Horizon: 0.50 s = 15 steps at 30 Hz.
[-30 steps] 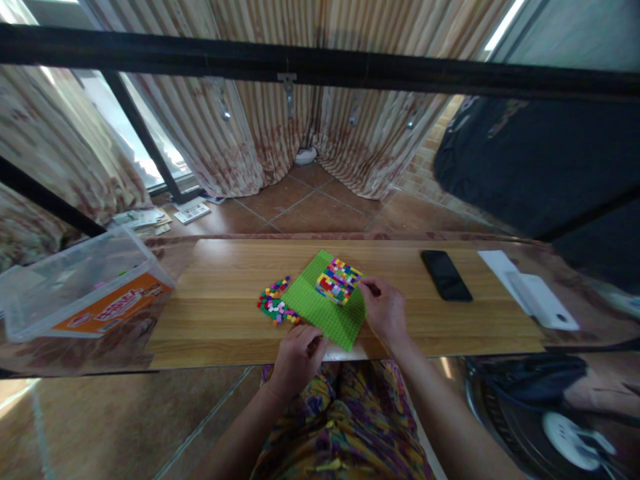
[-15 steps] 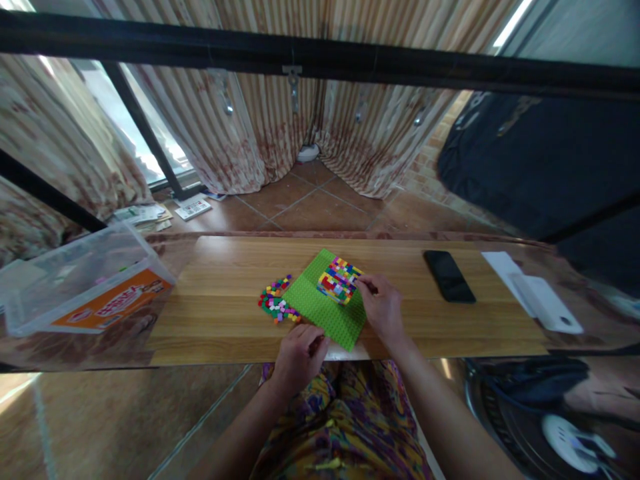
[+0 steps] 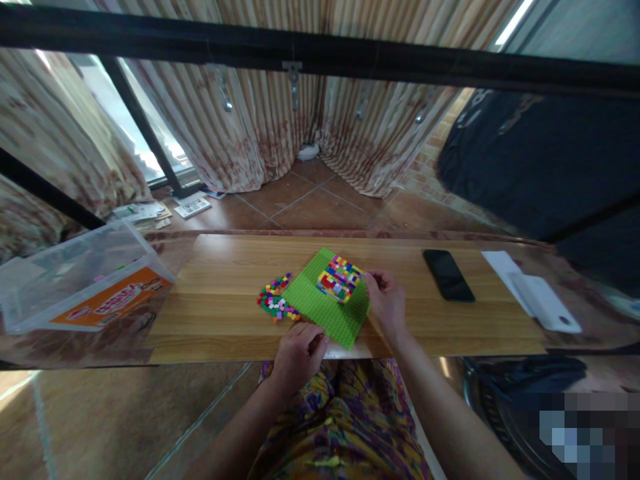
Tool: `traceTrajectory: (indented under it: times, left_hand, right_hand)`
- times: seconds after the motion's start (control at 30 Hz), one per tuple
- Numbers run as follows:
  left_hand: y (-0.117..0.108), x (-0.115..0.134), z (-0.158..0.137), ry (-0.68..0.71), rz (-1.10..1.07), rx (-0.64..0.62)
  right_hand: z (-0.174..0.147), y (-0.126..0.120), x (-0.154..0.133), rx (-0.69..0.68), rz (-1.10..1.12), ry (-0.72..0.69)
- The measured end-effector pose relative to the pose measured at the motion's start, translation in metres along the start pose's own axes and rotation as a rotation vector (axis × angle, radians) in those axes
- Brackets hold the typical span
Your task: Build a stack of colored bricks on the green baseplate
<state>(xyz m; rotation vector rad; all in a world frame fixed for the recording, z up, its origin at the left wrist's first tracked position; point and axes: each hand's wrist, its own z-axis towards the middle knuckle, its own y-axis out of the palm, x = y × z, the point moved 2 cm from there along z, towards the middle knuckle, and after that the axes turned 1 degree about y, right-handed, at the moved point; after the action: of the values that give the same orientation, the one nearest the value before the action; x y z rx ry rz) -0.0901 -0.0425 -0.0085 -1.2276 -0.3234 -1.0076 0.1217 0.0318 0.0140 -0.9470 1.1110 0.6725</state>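
A green studded baseplate [image 3: 336, 317] lies turned at an angle on the wooden table. On it stands a low square block of many small coloured bricks [image 3: 341, 279]. My right hand [image 3: 387, 300] is at the plate's right side, thumb and fingers pinched together beside the corner of the brick block. Anything between those fingertips is too small to make out. My left hand [image 3: 300, 353] rests at the near left edge of the plate with its fingers curled in; what they may hold is hidden. Left of the plate lies a loose pile of small coloured bricks [image 3: 277, 300].
A black phone [image 3: 449, 275] and white flat pieces [image 3: 545, 303] lie toward the table's right end. At the left stands a clear plastic box [image 3: 85, 267] with an orange label. A dark bar [image 3: 320, 50] crosses above, before striped curtains.
My right hand has drawn slightly to the right, away from the top of the brick block. My left hand stays at the plate's near edge.
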Motion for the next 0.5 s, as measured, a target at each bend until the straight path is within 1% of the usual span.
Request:
traceTrajectory:
  times: [0.17,0.5]
  left_hand:
    - [-0.001,0.001,0.0,0.003,0.008,-0.01]
    - [0.001,0.0,-0.001,-0.016,0.025,-0.027]
  right_hand:
    - [0.004,0.007,0.0,0.014,-0.03,0.028]
    - [0.0,0.014,0.008,0.017,0.064,0.058]
